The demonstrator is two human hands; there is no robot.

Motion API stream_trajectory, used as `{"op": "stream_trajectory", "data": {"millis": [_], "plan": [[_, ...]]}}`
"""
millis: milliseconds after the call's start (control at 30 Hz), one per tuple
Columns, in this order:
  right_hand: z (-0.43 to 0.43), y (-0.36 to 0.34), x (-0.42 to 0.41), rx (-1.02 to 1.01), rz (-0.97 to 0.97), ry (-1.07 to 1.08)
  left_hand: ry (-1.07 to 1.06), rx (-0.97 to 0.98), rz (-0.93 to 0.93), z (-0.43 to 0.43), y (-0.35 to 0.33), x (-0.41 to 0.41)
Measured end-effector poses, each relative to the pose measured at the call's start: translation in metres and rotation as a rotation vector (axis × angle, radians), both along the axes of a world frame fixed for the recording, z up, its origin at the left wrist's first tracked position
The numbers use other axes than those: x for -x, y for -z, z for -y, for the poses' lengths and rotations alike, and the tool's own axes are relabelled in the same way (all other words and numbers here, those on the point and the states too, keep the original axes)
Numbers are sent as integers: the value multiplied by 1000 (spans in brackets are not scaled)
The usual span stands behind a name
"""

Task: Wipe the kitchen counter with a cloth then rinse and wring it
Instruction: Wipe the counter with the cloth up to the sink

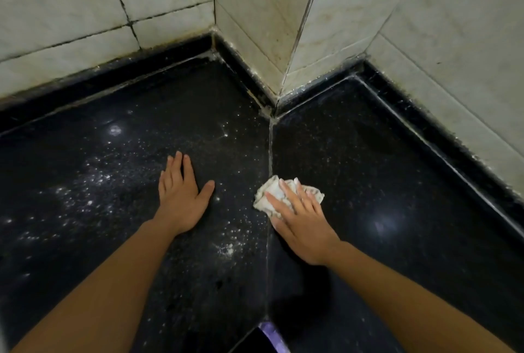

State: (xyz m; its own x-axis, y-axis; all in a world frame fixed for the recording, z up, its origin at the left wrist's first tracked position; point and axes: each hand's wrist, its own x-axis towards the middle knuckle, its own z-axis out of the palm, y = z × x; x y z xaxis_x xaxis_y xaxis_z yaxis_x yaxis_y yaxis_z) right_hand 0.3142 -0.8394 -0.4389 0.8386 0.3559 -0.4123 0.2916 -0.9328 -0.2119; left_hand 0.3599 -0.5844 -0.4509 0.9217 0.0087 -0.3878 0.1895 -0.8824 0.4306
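Note:
The black stone counter (pixel 382 168) fills the view and turns an inner corner. White powder and specks (pixel 85 196) are scattered over its left half. A crumpled whitish cloth (pixel 268 195) lies on the counter just right of the seam (pixel 269 154) between the two slabs. My right hand (pixel 300 219) presses flat on the cloth with straight fingers, covering most of it. My left hand (pixel 180 196) rests flat on the counter to the left of the seam, fingers straight, holding nothing.
Pale tiled walls (pixel 255 12) with dark grout rise behind the counter and jut out as a corner at the middle. A raised black kerb (pixel 453 148) runs along the wall base. The counter's front edge (pixel 255 333) shows at the bottom, with something purple (pixel 272 335) below it.

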Motion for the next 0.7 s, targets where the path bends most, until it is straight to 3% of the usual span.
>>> {"op": "stream_trajectory", "data": {"millis": [133, 233, 400, 500, 700], "plan": [[-3, 1, 66, -3, 3, -69, 50, 36, -12, -5, -1, 1], [5, 5, 105, 46, 72, -196, 102, 26, 94, -13, -4, 15], [18, -2, 104, 135, 112, -376, 217, -98, 252, -46, 2, 58], [11, 0, 77, 71, 54, -187, 211, -185, 261, -75, 9, 64], [-22, -1, -25, -8, 27, 202, 115, -165, 272, -86, 15, 68]]}}
